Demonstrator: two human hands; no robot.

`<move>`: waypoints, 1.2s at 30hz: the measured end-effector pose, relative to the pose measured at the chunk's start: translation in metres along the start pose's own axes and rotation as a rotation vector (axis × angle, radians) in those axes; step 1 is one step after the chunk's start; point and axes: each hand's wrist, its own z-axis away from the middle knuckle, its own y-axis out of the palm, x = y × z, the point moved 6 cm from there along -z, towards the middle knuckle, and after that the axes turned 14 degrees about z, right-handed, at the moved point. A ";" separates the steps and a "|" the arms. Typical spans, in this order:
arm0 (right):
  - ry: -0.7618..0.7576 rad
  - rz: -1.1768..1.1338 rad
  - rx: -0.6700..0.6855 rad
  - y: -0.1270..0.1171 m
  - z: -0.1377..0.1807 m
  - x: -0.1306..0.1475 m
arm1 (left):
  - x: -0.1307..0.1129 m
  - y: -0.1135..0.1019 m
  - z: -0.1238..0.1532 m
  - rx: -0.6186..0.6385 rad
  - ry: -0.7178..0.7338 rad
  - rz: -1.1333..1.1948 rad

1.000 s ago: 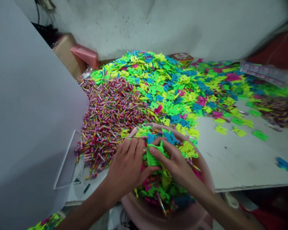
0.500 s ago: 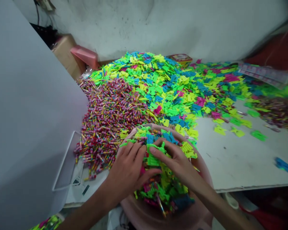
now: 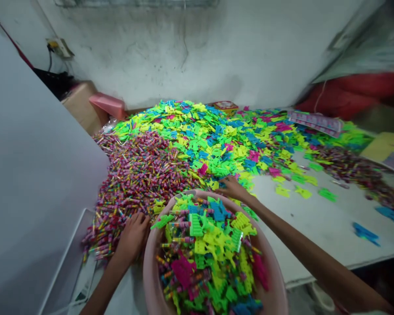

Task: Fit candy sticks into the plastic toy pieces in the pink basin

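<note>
My left hand (image 3: 136, 229) rests at the edge of a heap of small multicoloured crayon-like sticks (image 3: 144, 162), fingers bent and slightly apart over them. Beyond the rim of a pink basin (image 3: 272, 258), my right hand (image 3: 232, 189) reaches to the near edge of a heap of flat, bright plastic pieces (image 3: 213, 135). Its fingers are apart near a blue piece, and the tips are partly lost among the pieces. The basin, between my arms, holds a mix of plastic pieces and sticks. A green comb-like piece (image 3: 195, 224) lies on top there.
A white panel (image 3: 42, 175) stands close on the left. A cardboard box (image 3: 82, 107) and a pink tray (image 3: 108, 106) are by the wall. Loose pieces lie on the white table (image 3: 282, 236). Farther right are more sticks (image 3: 348, 166) and a printed sheet (image 3: 315, 122).
Both hands have left the basin's contents and moved apart, the left to the stick heap, the right to the plastic pieces. The green piece they handled is gone from between them. The view has tilted up.
</note>
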 end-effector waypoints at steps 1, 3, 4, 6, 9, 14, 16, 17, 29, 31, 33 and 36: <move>0.016 -0.006 0.013 0.009 -0.003 0.000 | -0.001 0.002 0.001 -0.001 -0.002 0.004; 0.049 -0.044 0.021 0.020 -0.006 0.001 | -0.002 0.002 0.001 0.001 -0.006 0.022; 0.065 -0.076 0.019 0.021 -0.006 0.002 | -0.001 0.001 0.000 -0.002 -0.015 0.034; 0.094 -0.158 0.008 0.017 -0.005 0.004 | 0.004 -0.004 -0.002 -0.020 -0.050 0.067; 0.134 -0.303 -0.027 -0.001 0.003 0.005 | 0.015 -0.017 -0.006 -0.097 -0.129 0.141; 0.131 -0.552 -0.065 -0.040 0.039 0.032 | -0.007 -0.046 -0.012 -0.247 -0.145 0.303; 0.102 -0.631 -0.049 -0.052 0.061 0.055 | -0.040 -0.062 -0.012 -0.333 -0.063 0.378; 0.084 -0.669 -0.027 -0.056 0.073 0.068 | -0.059 -0.071 -0.011 -0.396 -0.035 0.401; -0.140 -0.875 0.340 -0.070 0.153 0.163 | -0.182 -0.068 0.004 -0.062 0.096 0.914; -0.207 -0.765 0.271 -0.079 0.155 0.167 | -0.187 -0.072 0.005 -0.069 0.154 0.735; -0.266 -0.686 0.207 -0.087 0.158 0.172 | -0.189 -0.072 0.006 -0.058 0.150 0.690; -0.297 -0.620 0.140 -0.093 0.162 0.173 | -0.189 -0.069 0.006 -0.046 0.085 0.829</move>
